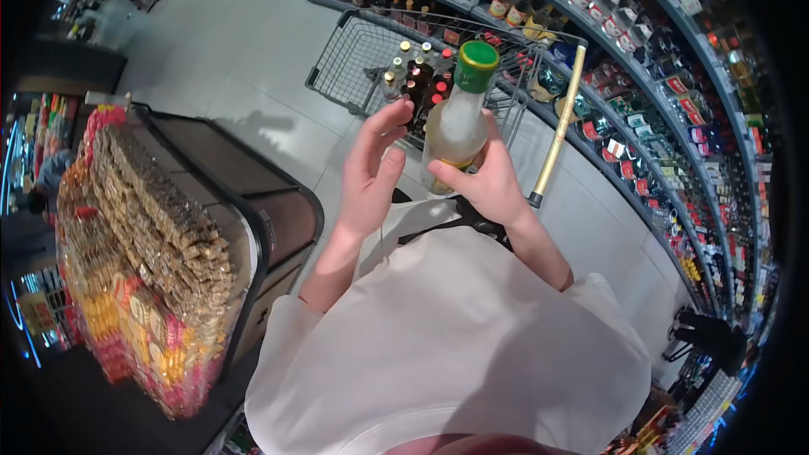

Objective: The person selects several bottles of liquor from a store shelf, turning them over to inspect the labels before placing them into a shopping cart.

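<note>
Green-capped bottle (458,122) gripped in right hand (489,181), left hand (373,170) open alongside

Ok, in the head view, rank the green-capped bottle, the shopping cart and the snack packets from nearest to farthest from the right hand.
1. Bottle: held upright in the right hand.
2. Cart: just ahead of the hands, its handle close by on the right.
3. Snack packets: stacked far off to the left.

In right hand (493,185): bottle (456,122); left hand (371,173) beside; cart (354,63) ahead; shelves (624,25) behind; rack (152,244) left.
</note>
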{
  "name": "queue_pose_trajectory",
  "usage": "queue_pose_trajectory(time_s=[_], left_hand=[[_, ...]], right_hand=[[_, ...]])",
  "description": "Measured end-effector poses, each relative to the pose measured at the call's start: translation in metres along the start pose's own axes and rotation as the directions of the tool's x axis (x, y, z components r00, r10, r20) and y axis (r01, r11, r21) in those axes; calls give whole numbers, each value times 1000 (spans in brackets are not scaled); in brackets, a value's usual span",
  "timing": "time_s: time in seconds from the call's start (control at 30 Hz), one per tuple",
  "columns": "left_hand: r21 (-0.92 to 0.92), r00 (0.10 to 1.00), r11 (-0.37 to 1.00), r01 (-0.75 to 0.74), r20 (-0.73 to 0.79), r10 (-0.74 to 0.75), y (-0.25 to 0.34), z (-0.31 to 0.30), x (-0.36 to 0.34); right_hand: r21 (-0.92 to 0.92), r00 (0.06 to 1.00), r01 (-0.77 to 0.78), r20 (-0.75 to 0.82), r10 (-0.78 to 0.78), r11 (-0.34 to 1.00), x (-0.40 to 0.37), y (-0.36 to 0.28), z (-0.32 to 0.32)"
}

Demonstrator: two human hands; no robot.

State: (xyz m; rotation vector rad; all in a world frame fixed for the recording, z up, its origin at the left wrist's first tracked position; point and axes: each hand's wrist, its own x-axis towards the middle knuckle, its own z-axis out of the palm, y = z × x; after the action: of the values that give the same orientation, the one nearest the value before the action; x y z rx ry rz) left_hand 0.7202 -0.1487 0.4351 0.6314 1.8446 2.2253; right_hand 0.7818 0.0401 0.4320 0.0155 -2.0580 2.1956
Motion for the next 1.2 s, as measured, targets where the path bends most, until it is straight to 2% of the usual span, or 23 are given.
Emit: queue_pose_trajectory(time_s=[0.07,0.1,0.17,0.2,0.23,0.27,0.3,0.33,0.37,0.43,0.5,0.57,0.6,0.7,0.77,0.83,0.87,0.9,0.97,1.1,1.13,1.17,1.2], left_hand=[[188,976,966,-176,161,147,21,0,33],[181,972,967,-180,187,146,29,2,46],[218,952,968,-126,300,56,39,1,68],[148,903,988,36,420,-95,34,-13,78],[150,893,988,41,437,-103,27,-27,89],[-40,760,948,317,608,-229,21,-41,100],[-161,576,788,594,769,-276,16,-54,109],[2,518,810,586,769,-376,12,-64,114],[10,502,802,597,775,-384,4,-73,117],[-124,440,632,765,817,-372,-13,-97,119],[-166,449,591,789,813,-372,-21,-120,116],[-112,444,495,862,637,-630,-26,-145,113],[-159,455,449,879,563,-690,-23,-154,113],[-217,428,372,903,550,-717,-34,-186,126],[-186,386,340,922,516,-765,-44,-201,139],[140,391,501,854,461,-796,-66,-221,156],[224,363,478,849,412,-836,-81,-232,166],[224,351,469,854,416,-839,-94,-240,177],[382,337,461,801,350,-874,-122,-252,203],[503,233,377,778,326,-916,-208,-270,246],[567,197,357,742,324,-925,-228,-269,255],[628,162,337,701,319,-934,-250,-268,262],[635,156,337,695,325,-933,-276,-267,268]], right_hand=[[-156,995,54,-76,-66,986,5,4,-8],[-157,992,55,-102,-71,986,9,1,-11],[-310,994,9,-99,-42,951,21,-7,-14],[-356,995,-3,-95,-33,934,26,-9,-16],[-351,993,-12,-115,-30,936,32,-6,-17],[-386,996,-17,-86,-18,922,38,-1,-19],[-420,998,-23,-57,-1,907,45,4,-19],[-449,999,-27,-36,13,893,53,7,-18],[-443,998,-42,-51,21,896,61,12,-17],[-667,985,152,165,-54,729,82,24,-11],[-683,980,139,199,-1,717,104,35,2],[-715,946,255,323,-16,651,127,55,16],[-721,936,275,352,-6,635,138,64,26],[-717,930,270,366,18,643,169,86,55],[-711,933,239,357,47,662,182,94,58],[-783,973,162,230,37,601,185,83,42],[-783,986,59,144,88,619,179,72,24],[-863,991,-46,25,133,503,174,67,10],[-914,974,-223,-194,118,338,144,79,-34],[-813,815,-580,-577,54,51,62,84,-87],[-762,762,-648,-647,25,13,43,88,-93],[-753,753,-658,-658,24,9,26,92,-97],[-685,691,-722,-720,-56,-103,9,99,-100]])
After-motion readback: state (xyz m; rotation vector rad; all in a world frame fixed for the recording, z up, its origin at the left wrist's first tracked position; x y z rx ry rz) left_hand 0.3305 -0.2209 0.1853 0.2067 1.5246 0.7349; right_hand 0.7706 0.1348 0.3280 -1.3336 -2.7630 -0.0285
